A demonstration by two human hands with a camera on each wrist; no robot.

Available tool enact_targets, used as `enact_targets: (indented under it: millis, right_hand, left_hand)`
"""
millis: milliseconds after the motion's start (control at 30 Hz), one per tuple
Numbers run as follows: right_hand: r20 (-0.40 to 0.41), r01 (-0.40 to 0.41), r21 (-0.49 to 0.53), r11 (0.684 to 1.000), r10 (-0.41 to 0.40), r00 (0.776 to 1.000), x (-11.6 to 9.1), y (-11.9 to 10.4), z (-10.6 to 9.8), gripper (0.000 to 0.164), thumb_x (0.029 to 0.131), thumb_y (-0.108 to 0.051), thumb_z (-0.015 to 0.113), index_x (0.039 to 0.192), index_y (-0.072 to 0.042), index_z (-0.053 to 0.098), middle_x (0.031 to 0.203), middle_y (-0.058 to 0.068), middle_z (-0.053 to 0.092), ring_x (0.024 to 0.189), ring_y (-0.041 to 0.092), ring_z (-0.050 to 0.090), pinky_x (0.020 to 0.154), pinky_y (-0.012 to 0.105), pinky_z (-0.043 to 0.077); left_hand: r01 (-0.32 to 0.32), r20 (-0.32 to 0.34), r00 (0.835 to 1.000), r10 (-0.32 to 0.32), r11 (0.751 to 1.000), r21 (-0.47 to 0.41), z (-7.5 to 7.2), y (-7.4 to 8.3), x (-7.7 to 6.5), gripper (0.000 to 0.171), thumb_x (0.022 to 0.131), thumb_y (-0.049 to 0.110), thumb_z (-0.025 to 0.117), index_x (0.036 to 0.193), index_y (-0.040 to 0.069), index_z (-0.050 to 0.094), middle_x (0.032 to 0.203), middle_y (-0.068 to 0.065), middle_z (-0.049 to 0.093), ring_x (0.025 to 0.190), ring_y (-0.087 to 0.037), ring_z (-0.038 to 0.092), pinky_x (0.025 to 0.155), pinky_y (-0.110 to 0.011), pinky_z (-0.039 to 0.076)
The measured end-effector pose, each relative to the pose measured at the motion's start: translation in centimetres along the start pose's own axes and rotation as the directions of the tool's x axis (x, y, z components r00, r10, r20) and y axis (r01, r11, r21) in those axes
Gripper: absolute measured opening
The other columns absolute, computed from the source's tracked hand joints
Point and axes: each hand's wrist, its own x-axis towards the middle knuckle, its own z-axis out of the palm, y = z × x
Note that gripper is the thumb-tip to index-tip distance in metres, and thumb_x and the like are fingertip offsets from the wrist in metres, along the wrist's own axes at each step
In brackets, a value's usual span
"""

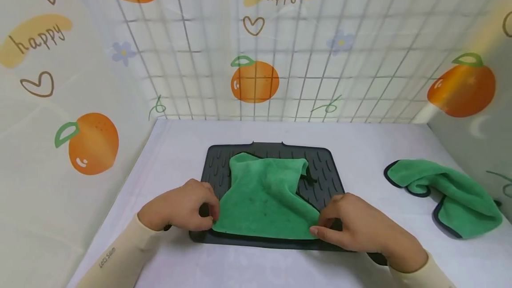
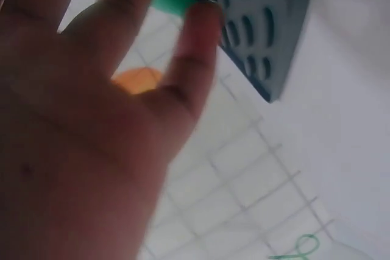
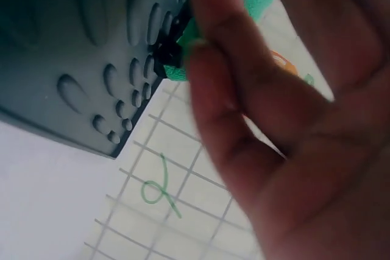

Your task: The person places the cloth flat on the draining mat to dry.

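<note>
A green cloth (image 1: 260, 208) with dark edging lies over a dark grey ridged mat (image 1: 326, 170). Its far edge is uneven, and one fold runs down its right side. My left hand (image 1: 182, 206) pinches the near left corner between thumb and fingers. At the near right corner, my right hand (image 1: 356, 226) pinches the cloth in the same way. In the right wrist view, a black tab (image 3: 167, 54) shows at the cloth's far corner, beyond the right fingers. The left wrist view has the left hand (image 2: 79, 126) covering most of the cloth.
A second green cloth (image 1: 460, 194) with dark edging lies crumpled on the white table (image 1: 172, 261), at the right. Behind the table stands a sheet (image 1: 296, 48) printed with oranges over a wire grid; similar printed sheets close off both sides.
</note>
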Motion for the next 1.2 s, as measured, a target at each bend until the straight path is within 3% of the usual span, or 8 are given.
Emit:
enact_targets:
  millis: [167,367,467,567,667,900,1067,1200]
  right_hand:
    - [0.003,-0.179,-0.067,0.982,0.18,0.984,1.3,0.6,-1.5,0.006,0.098,-0.038,0.077,0.093,-0.036,0.078,0.086,-0.032,0.064,0.081,-0.002,0.063,0.075,0.034,0.056]
    - [0.024,-0.354,-0.101,0.93,0.358,0.933,3.0,3.0,-2.0,0.007,0.098,-0.028,0.077,0.103,-0.023,0.078,0.088,-0.02,0.07,0.081,0.004,0.067,0.07,0.039,0.056]
    - [-0.011,-0.414,-0.126,0.901,0.416,0.909,4.4,4.4,-2.1,0.01,0.099,-0.024,0.074,0.106,-0.018,0.079,0.089,-0.012,0.072,0.079,0.009,0.066,0.067,0.042,0.056]
    - [-0.029,-0.502,-0.141,0.854,0.503,0.864,5.6,5.7,-1.9,0.014,0.1,-0.021,0.071,0.108,-0.012,0.079,0.089,-0.005,0.073,0.075,0.013,0.065,0.064,0.044,0.055]
    - [-0.015,-0.555,-0.136,0.821,0.558,0.829,6.8,6.6,-1.7,0.019,0.101,-0.021,0.069,0.111,-0.009,0.079,0.093,0.0,0.074,0.074,0.016,0.065,0.065,0.047,0.055]
    - [0.032,-0.553,-0.194,0.81,0.569,0.822,8.3,7.8,-0.4,0.034,0.097,-0.031,0.072,0.12,-0.005,0.075,0.097,0.006,0.074,0.083,0.025,0.068,0.071,0.051,0.055]
    - [0.036,-0.497,-0.189,0.847,0.512,0.858,8.7,8.4,0.4,0.025,0.093,-0.018,0.076,0.115,-0.006,0.076,0.096,0.006,0.072,0.085,0.025,0.063,0.073,0.048,0.053]
    - [0.01,-0.473,-0.128,0.872,0.478,0.878,9.1,8.7,0.8,0.021,0.09,-0.008,0.075,0.111,-0.007,0.077,0.098,0.006,0.071,0.089,0.025,0.063,0.075,0.048,0.054]
  left_hand:
    - [-0.006,-0.124,0.992,0.001,0.999,-0.043,-1.6,-2.2,1.0,0.019,0.091,0.015,0.068,0.106,0.021,0.078,0.105,0.008,0.073,0.105,-0.022,0.064,0.095,-0.042,0.049]
    - [0.047,-0.122,0.991,-0.051,0.998,-0.035,-3.1,-4.6,5.0,0.03,0.099,0.018,0.066,0.128,0.011,0.071,0.124,-0.005,0.071,0.117,-0.03,0.063,0.103,-0.046,0.048]
    - [0.097,-0.125,0.987,-0.098,0.995,-0.018,-3.5,-5.0,7.0,0.041,0.101,0.02,0.064,0.141,0.011,0.063,0.127,-0.009,0.07,0.118,-0.029,0.063,0.102,-0.046,0.048]
    - [0.175,-0.131,0.977,-0.169,0.984,0.038,-3.4,-5.2,8.6,0.052,0.106,0.023,0.059,0.156,0.015,0.048,0.127,-0.007,0.069,0.113,-0.025,0.065,0.097,-0.045,0.052]
    - [0.276,-0.127,0.957,-0.26,0.952,0.13,-3.1,-5.4,9.5,0.057,0.11,0.025,0.055,0.164,0.018,0.038,0.13,-0.006,0.069,0.112,-0.023,0.066,0.093,-0.047,0.054]
    - [0.406,-0.08,0.912,-0.402,0.859,0.311,-1.4,-6.7,10.7,0.062,0.108,0.048,0.057,0.161,0.018,0.047,0.151,-0.01,0.057,0.136,-0.038,0.054,0.098,-0.062,0.05]
    - [0.403,-0.092,0.913,-0.397,0.846,0.349,-0.6,-7.1,11.2,0.057,0.104,0.056,0.062,0.154,0.03,0.057,0.152,-0.004,0.054,0.138,-0.035,0.049,0.1,-0.062,0.046]
    - [0.371,-0.102,0.928,-0.358,0.867,0.333,-0.5,-7.2,11.1,0.043,0.103,0.046,0.068,0.144,0.032,0.066,0.15,-0.001,0.056,0.14,-0.033,0.046,0.105,-0.062,0.042]
